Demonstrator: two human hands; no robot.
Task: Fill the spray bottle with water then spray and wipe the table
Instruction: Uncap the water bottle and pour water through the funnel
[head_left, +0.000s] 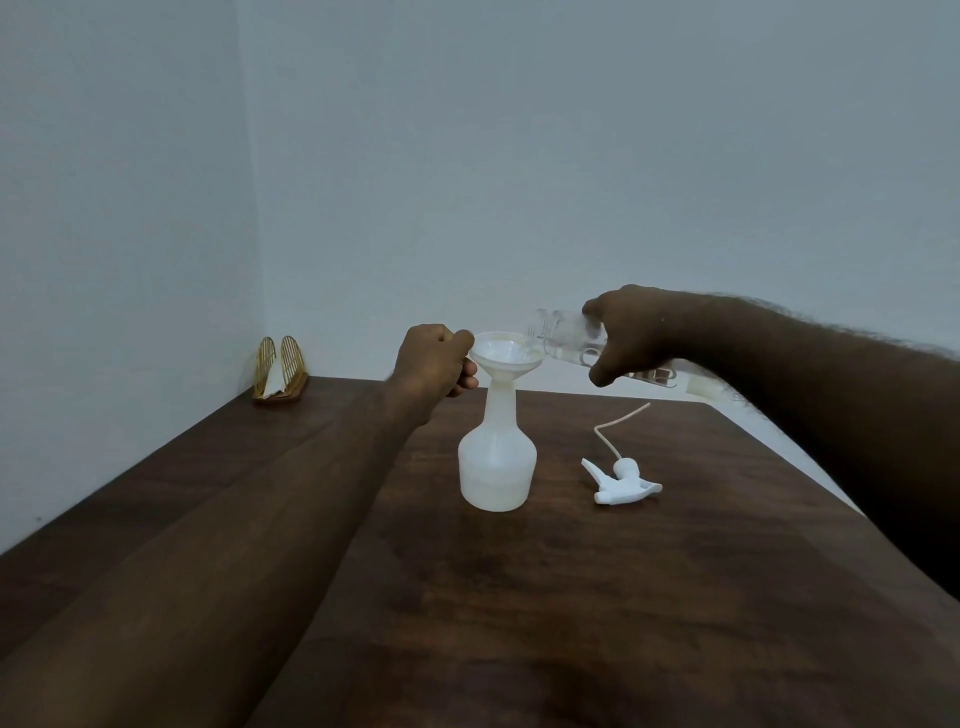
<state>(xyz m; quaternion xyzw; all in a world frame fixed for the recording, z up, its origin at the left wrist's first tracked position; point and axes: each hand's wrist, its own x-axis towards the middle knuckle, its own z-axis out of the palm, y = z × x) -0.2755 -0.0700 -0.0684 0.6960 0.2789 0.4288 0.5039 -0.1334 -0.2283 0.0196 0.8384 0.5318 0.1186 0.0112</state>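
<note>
The translucent white spray bottle (497, 457) stands uncapped mid-table (597, 597) with a white funnel (503, 355) seated in its neck and a faint level line low in its base. The left hand (434, 364) pinches the funnel's rim at 9 o'clock, while the right hand (631, 332) grips a clear water bottle (563, 336) tipped from 3 o'clock, mouth over the funnel. The trigger head (621, 480) with its tube lies at the spray bottle's 3 o'clock, and a gold napkin holder (280, 370) sits far off at 10 o'clock.
</note>
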